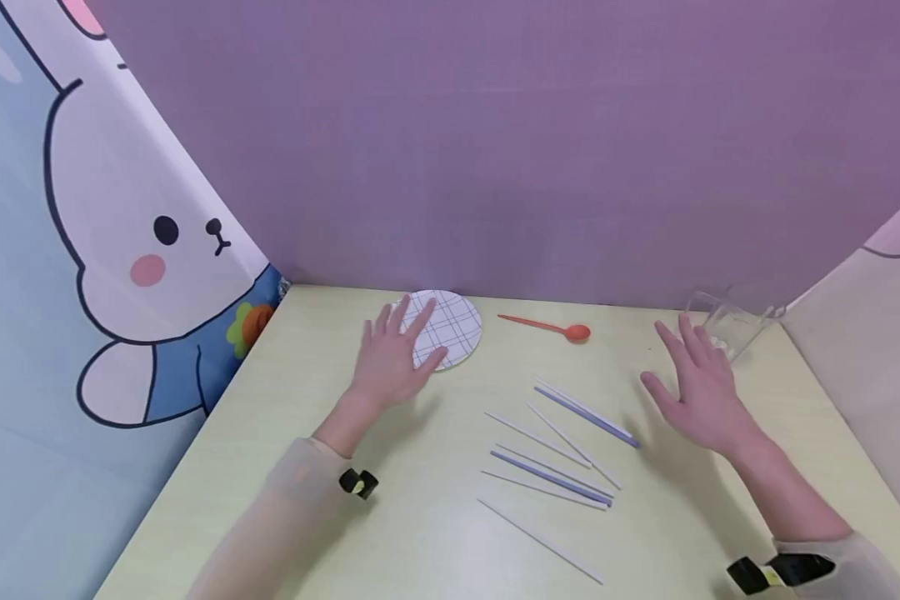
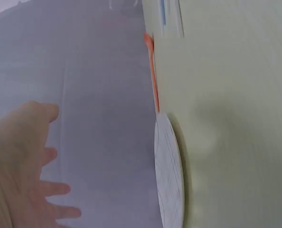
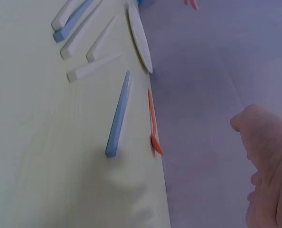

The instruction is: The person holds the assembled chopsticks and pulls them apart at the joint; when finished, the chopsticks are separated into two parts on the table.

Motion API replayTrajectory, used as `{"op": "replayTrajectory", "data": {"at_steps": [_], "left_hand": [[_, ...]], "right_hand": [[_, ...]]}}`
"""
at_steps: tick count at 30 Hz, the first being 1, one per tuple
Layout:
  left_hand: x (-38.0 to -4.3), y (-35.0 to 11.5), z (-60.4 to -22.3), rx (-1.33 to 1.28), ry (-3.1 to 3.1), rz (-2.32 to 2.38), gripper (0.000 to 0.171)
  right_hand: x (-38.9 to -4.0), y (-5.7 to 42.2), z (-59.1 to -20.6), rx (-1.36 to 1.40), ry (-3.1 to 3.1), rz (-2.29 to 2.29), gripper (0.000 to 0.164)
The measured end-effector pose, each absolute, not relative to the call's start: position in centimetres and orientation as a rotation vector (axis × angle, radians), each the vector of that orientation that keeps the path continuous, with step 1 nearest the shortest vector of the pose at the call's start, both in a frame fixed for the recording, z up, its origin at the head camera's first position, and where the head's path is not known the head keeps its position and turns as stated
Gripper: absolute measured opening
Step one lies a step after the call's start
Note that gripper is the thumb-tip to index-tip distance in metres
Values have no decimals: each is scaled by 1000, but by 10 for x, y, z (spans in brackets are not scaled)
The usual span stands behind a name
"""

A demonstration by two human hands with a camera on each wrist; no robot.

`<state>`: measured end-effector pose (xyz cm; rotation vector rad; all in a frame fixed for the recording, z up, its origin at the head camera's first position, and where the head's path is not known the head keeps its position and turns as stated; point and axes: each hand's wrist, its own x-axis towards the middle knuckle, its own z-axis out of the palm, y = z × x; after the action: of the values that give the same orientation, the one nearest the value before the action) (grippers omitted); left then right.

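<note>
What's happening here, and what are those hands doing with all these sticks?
A person is holding both hands open above a table, and neither hand holds anything. The left hand hovers by a round checked disc, and the right hand partly hides a see-through container. Nobody is touching the sticks: white sticks and blue sticks lie scattered between the arms. A red spoon lies beyond them.

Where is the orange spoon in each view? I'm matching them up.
Head: orange spoon right of centre, bowl rightmost.
Left wrist: orange spoon upper middle, bowl uppermost.
Right wrist: orange spoon just right of centre, bowl lowest.
Shared landmark: white checked disc, beyond the handle's tip.
</note>
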<state>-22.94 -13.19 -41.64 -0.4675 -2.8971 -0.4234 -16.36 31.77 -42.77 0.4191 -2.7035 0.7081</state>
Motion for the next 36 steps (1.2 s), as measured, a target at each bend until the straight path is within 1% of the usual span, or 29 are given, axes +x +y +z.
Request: {"op": "replayTrajectory", "data": {"at_steps": [9,13,17,20,25,29,36], "left_hand": [[-233,-73,-426,-876,-2848,-541,74],[-233,-47,-438,-1010,-2832,-553,68],[-234,-24,-450,-1107,-2845,-524,58],[-237,-8,-458,-1178,-2850,-521,51],[-241,14,-469,-1274,-2861,-499,43],[-240,25,-478,-1315,-2901,-456,40],[-233,30,-485,-1273,-2929,-374,30]], "right_hand": [[-158,291,-428,498,-2732,725,70],[-156,282,-432,489,-2786,709,66],[-155,272,-440,479,-2836,696,58],[-155,265,-447,498,-2822,686,46],[-155,253,-457,516,-2849,661,29],[-152,246,-465,515,-2917,632,25],[-148,239,-477,519,-2947,597,15]]}}
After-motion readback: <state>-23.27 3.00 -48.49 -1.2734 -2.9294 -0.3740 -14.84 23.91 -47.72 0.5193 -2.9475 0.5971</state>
